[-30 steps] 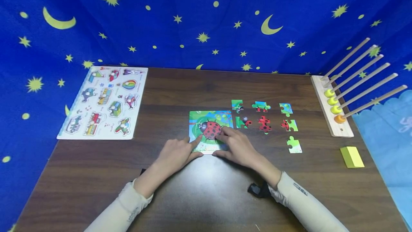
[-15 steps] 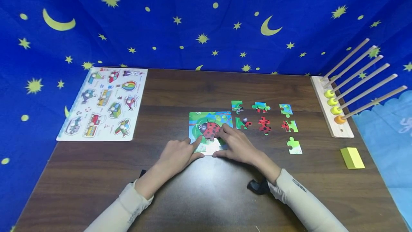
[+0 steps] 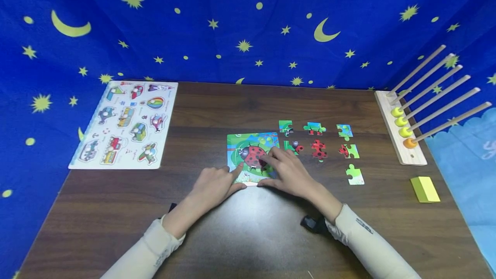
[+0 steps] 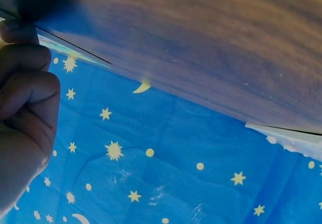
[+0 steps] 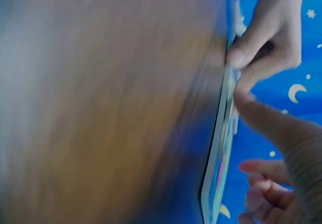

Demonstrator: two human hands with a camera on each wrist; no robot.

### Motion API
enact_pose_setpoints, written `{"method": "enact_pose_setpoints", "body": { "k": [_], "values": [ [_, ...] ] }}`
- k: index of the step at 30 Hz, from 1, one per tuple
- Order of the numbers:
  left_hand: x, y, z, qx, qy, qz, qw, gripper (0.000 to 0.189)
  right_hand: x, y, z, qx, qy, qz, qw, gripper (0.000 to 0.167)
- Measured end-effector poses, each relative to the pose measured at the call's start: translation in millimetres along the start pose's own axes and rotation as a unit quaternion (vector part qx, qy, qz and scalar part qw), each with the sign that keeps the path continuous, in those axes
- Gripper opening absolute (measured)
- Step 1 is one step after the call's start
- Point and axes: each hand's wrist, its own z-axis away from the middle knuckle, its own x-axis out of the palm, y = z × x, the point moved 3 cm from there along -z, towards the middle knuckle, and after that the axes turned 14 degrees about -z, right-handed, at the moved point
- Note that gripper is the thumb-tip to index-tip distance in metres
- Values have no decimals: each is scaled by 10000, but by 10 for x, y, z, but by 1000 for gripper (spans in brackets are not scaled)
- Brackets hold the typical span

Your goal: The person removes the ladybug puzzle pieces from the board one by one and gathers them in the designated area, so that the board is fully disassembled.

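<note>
On the table before me lies a square jigsaw puzzle (image 3: 248,140) with a red ladybug on green leaves. My left hand (image 3: 214,185) holds its near left part, the index finger on the picture and the thumb at the near edge. From the other side my right hand (image 3: 291,172) rests fingertips on the ladybug's right half, its thumb at the near edge; the puzzle's lower right is hidden under this hand. In the right wrist view the puzzle's edge (image 5: 215,156) shows side-on, the right thumb (image 5: 271,123) close to it and the other fingers loosely bent.
Several loose jigsaw pieces, among them a red spotted one (image 3: 319,150), lie to the right. A peg board (image 3: 401,141) with yellow and orange beads stands at the far right, a yellow block (image 3: 424,189) nearer. A vehicle picture board (image 3: 120,128) lies at the left.
Half a second ago a white gap showed at the puzzle's lower middle; now printed picture fills it, with a thin white strip at the near edge. My right hand has shifted slightly; the left stays put.
</note>
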Motion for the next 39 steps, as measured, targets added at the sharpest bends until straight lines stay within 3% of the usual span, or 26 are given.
{"method": "enact_pose_setpoints", "body": {
  "k": [5,14,24,30,39],
  "values": [
    [3,4,8,42,-16,-13,10000,61,5,26,10,166,-309,-150,9993,59],
    [7,12,12,68,53,40,10000,61,7,10,44,501,-287,-472,9972,45],
    [27,12,9,30,-51,29,10000,61,-6,36,22,436,-796,-692,9935,40],
    [48,24,16,0,-2,30,10000,61,-176,173,134,465,-987,-837,9905,39],
    [40,22,28,-10,100,91,9999,61,-601,477,561,975,-644,-860,9894,37]
  ]
}}
